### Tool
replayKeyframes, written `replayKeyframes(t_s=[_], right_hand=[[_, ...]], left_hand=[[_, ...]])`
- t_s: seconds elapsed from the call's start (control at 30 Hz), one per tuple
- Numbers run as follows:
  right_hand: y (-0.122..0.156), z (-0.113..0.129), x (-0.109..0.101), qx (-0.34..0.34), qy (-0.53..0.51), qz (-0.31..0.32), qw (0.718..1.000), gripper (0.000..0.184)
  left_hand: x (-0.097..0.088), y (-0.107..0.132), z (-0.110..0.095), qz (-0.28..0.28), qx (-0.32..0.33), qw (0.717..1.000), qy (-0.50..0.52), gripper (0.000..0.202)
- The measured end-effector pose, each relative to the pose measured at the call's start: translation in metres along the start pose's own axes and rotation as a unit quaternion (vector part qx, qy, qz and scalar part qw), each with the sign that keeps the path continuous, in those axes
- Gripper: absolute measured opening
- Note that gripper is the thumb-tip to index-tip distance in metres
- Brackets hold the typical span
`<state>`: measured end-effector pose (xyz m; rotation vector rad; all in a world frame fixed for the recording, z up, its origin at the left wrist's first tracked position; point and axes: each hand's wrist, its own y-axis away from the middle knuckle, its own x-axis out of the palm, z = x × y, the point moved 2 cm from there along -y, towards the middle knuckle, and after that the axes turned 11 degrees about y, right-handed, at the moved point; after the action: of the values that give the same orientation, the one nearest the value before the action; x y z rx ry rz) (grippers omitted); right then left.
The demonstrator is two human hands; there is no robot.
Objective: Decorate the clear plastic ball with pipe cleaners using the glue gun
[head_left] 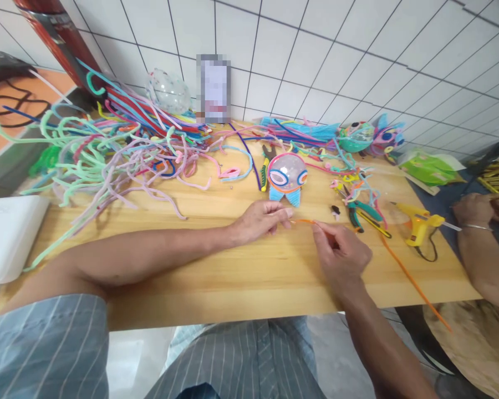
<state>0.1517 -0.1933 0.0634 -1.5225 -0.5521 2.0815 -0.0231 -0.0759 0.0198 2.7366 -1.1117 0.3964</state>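
Note:
An orange pipe cleaner (304,221) is stretched between my two hands, just above the wooden table. At its left end my left hand (260,223) pinches it between thumb and fingertips. My right hand (343,252) is closed on it a short way to the right. A longer orange length (411,280) runs past the table's front edge; whether it is the same piece I cannot tell. Just beyond my left hand stands a clear ball figure (289,172) with ringed eyes and a blue fringed base. Green-and-yellow pliers (265,169) lie beside it.
Tangled pipe cleaners (125,149) cover the back left. A yellow glue gun (419,223), a yellow cutter (374,223) and green-handled pliers (363,210) lie to the right. A phone (214,91) leans on the tiles. Another person's hand (474,209) rests at far right.

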Motion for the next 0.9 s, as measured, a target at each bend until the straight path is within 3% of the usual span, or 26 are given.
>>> replayKeyframes(t_s=[0.13,0.27,0.4,0.47,0.53,0.6,0.73,0.8,0.9], right_hand=[[0.009,-0.003,0.009,-0.075,0.049,0.01,0.996,0.015],[0.019,0.003,0.017,-0.14,0.077,0.04,0.986,0.016],[0.02,0.001,0.011,-0.193,0.005,0.086,0.978,0.016],[0.01,-0.022,-0.001,-0.161,-0.025,0.053,0.985,0.015],[-0.01,-0.062,-0.013,-0.057,0.001,-0.007,0.998,0.017],[-0.035,-0.109,-0.017,0.032,0.061,-0.01,0.998,0.021],[-0.079,-0.181,0.003,0.028,0.161,0.144,0.976,0.041],[-0.092,-0.196,0.016,0.018,0.179,0.194,0.964,0.04],[-0.102,-0.203,0.03,0.007,0.177,0.227,0.958,0.024]], left_hand=[[0.01,0.006,0.003,0.045,-0.046,0.989,0.132,0.056],[0.011,0.009,0.008,-0.011,-0.062,0.971,0.232,0.058],[0.01,0.007,0.011,-0.023,-0.076,0.959,0.272,0.048],[0.009,0.006,0.011,-0.023,-0.08,0.957,0.279,0.042],[0.01,0.005,0.011,-0.023,-0.083,0.956,0.279,0.035],[0.012,0.004,0.011,-0.019,-0.09,0.96,0.263,0.028],[0.016,0.004,0.012,0.004,-0.1,0.971,0.217,0.021],[0.016,0.003,0.012,0.01,-0.094,0.975,0.203,0.02],[0.016,0.002,0.011,0.019,-0.087,0.976,0.196,0.019]])
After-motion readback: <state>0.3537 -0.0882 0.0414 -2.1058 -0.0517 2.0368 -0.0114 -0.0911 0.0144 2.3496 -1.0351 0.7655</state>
